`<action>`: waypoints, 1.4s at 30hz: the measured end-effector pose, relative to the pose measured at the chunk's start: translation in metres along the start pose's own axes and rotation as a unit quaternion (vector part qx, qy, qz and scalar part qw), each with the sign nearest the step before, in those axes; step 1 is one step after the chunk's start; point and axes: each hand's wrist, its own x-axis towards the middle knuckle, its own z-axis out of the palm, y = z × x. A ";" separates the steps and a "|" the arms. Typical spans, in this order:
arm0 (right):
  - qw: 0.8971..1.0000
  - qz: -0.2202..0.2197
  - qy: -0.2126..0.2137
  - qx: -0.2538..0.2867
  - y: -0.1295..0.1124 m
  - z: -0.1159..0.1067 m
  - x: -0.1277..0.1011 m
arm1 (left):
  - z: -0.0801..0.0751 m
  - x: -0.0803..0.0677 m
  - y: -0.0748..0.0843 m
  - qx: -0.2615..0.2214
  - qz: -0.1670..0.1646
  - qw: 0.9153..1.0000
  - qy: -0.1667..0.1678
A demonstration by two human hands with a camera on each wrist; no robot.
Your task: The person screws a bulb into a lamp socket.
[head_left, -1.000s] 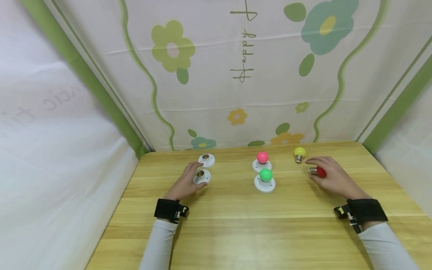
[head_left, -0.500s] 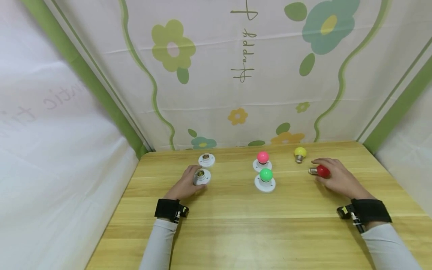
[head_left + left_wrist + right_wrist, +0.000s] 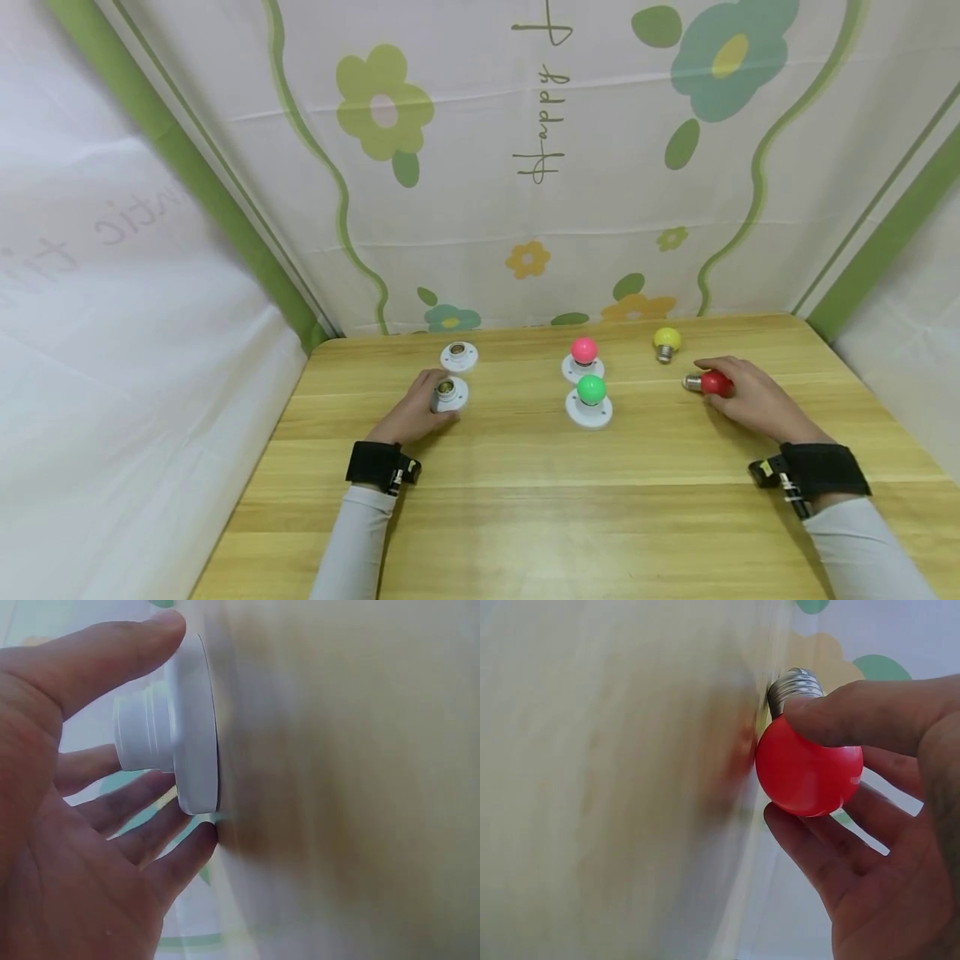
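Since a second ago the right hand (image 3: pixel 750 398) has drawn back slightly, gripping the small red round bulb (image 3: pixel 808 769) just above the wooden desk (image 3: pixel 525 500).
Left hand (image 3: pixel 411 412) clasps the white plastic lamp socket (image 3: pixel 174 754) on the desk; the bulb seems light, smooth, fragile, best held by its globe, metal screw cap free.

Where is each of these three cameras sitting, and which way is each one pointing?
Head: worn on the head, looking forward and down at the wooden table; both forearms and hands show.
Left wrist: on the left wrist, looking along the palm; left hand holds a white socket.
Right wrist: on the right wrist; right hand pinches a red bulb.
Shared: head and right wrist views both show the red bulb; head and left wrist views, the socket.
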 end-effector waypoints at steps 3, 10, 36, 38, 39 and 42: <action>1.000 0.002 -0.003 0.000 0.000 0.001 0.000 | 0.000 -0.001 0.000 0.006 -0.005 1.000 0.000; 1.000 0.009 -0.007 -0.002 -0.003 0.000 0.001 | 0.000 -0.001 0.002 0.024 -0.006 1.000 -0.004; 1.000 0.001 -0.005 0.010 -0.012 0.004 0.004 | 0.001 -0.001 0.002 0.027 -0.003 1.000 0.005; 1.000 -0.001 -0.002 0.009 -0.015 0.003 0.005 | 0.000 -0.001 0.002 0.025 -0.003 1.000 0.006; 1.000 -0.002 0.000 0.010 -0.016 0.003 0.006 | 0.000 -0.001 0.002 0.024 -0.003 1.000 0.008; 1.000 -0.006 0.004 0.013 -0.020 0.003 0.006 | -0.001 -0.002 0.004 0.021 -0.004 1.000 0.010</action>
